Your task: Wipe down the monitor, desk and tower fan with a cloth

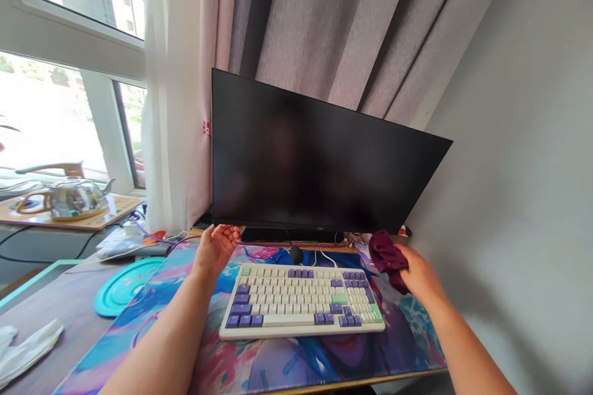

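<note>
A wide black monitor [319, 163] stands at the back of the desk, its screen dark. At its lower left corner is my left hand [217, 248], palm turned up and fingers loosely curled, with nothing visible in the palm. Whether the fingertips touch the monitor's bottom edge I cannot tell. My right hand [419, 274] grips a bunched dark maroon cloth [388, 259] close to the monitor's lower right corner. Between my forearms lies a white keyboard [301, 302] with purple and mint keys, resting on a colourful desk mat [287, 367].
Left of the mat lie a turquoise round lid [125, 289] and a crumpled white cloth [30, 352]. A glass teapot [76, 199] sits on a wooden board [118, 207] by the window. Cables [171, 239] run along the desk's back. Curtains [324, 24] hang behind the monitor; a wall [523, 166] borders the right.
</note>
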`<state>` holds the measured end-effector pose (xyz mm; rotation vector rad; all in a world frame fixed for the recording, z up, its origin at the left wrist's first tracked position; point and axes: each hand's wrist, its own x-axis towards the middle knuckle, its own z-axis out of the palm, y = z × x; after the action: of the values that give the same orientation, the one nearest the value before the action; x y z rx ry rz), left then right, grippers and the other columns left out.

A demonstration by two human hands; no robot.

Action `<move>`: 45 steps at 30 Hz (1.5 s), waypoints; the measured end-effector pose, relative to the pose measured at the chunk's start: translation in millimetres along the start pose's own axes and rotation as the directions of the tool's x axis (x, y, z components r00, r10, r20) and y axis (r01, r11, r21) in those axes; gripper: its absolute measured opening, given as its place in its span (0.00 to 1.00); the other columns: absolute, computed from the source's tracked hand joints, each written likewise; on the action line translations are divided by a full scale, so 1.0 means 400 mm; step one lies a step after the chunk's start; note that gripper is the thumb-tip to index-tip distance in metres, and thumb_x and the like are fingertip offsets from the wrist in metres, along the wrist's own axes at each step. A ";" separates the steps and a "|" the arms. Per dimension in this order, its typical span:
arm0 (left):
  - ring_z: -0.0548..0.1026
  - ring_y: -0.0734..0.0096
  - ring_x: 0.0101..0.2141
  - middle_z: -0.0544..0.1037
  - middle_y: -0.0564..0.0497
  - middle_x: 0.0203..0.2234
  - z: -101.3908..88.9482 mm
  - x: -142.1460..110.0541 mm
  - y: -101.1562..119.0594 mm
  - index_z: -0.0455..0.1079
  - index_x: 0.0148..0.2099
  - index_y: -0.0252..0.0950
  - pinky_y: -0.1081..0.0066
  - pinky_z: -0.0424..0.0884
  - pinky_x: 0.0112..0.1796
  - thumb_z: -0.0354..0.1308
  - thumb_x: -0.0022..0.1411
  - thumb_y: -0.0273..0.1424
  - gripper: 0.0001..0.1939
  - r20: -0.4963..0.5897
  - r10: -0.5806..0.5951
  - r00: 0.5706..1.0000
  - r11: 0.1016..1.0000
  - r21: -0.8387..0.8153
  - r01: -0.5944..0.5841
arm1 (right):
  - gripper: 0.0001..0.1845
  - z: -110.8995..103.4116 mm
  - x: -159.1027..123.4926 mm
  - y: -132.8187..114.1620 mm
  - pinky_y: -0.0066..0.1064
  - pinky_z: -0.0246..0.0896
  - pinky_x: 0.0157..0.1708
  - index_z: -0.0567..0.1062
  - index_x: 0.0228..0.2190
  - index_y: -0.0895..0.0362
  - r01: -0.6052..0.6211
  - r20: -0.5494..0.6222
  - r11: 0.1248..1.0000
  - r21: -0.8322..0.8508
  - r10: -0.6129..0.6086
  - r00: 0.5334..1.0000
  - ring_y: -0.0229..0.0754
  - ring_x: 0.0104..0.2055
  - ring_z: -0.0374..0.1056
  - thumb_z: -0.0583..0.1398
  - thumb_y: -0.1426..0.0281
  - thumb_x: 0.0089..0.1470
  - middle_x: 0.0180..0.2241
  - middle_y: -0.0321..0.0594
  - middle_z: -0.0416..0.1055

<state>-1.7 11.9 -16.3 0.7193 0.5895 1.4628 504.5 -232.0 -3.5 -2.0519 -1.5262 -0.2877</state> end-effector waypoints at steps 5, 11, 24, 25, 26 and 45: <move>0.73 0.70 0.27 0.77 0.48 0.28 -0.012 0.005 -0.037 0.72 0.34 0.37 0.72 0.72 0.29 0.64 0.58 0.35 0.08 0.043 0.062 0.997 0.963 0.260 -0.071 | 0.39 0.047 -0.068 -0.081 0.44 0.67 0.67 0.79 0.61 0.53 0.119 0.101 0.985 0.121 -0.131 0.986 0.50 0.64 0.74 0.54 0.82 0.50 0.61 0.48 0.77; 0.78 0.58 0.38 0.81 0.45 0.42 -0.035 0.022 -0.088 0.77 0.45 0.38 0.64 0.76 0.38 0.70 0.49 0.37 0.20 0.089 0.212 0.973 0.726 0.652 -0.218 | 0.42 0.116 -0.020 -0.233 0.46 0.65 0.68 0.74 0.66 0.54 0.330 0.160 0.939 -0.095 -0.312 0.936 0.52 0.66 0.69 0.53 0.86 0.53 0.67 0.49 0.71; 0.73 0.38 0.64 0.76 0.33 0.64 -0.072 0.050 -0.140 0.76 0.61 0.34 0.43 0.67 0.66 0.58 0.56 0.33 0.29 0.338 0.254 0.906 0.064 0.929 -0.365 | 0.35 0.315 0.120 -0.362 0.42 0.72 0.51 0.65 0.72 0.52 0.413 0.369 0.750 -0.517 -0.240 0.898 0.53 0.56 0.74 0.53 0.80 0.67 0.69 0.55 0.67; 0.73 0.38 0.64 0.76 0.33 0.64 -0.075 0.051 -0.141 0.76 0.62 0.33 0.43 0.67 0.66 0.58 0.57 0.33 0.30 0.347 0.245 0.905 0.039 0.929 -0.367 | 0.37 0.317 0.125 -0.363 0.43 0.71 0.53 0.64 0.72 0.52 0.410 0.391 0.759 -0.506 -0.222 0.893 0.55 0.58 0.72 0.56 0.79 0.65 0.70 0.54 0.66; 0.73 0.39 0.65 0.76 0.33 0.64 -0.077 0.052 -0.141 0.75 0.62 0.33 0.43 0.67 0.66 0.58 0.58 0.33 0.30 0.355 0.236 0.905 0.016 0.929 -0.369 | 0.40 0.317 0.131 -0.362 0.45 0.71 0.54 0.63 0.73 0.52 0.409 0.411 0.770 -0.489 -0.210 0.887 0.57 0.60 0.71 0.59 0.79 0.63 0.71 0.53 0.65; 0.75 0.43 0.63 0.80 0.35 0.60 -0.076 0.044 -0.120 0.70 0.68 0.29 0.49 0.72 0.64 0.58 0.61 0.30 0.33 0.242 0.201 0.949 -0.028 0.970 -0.242 | 0.33 0.327 0.217 -0.390 0.40 0.70 0.55 0.71 0.66 0.57 0.200 0.488 0.944 -0.263 -0.048 0.871 0.55 0.59 0.77 0.59 0.73 0.59 0.59 0.55 0.78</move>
<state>8.7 33.1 -70.9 2.1005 1.6568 1.0596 367.6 -59.0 -21.0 -2.3939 -2.0241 -0.0656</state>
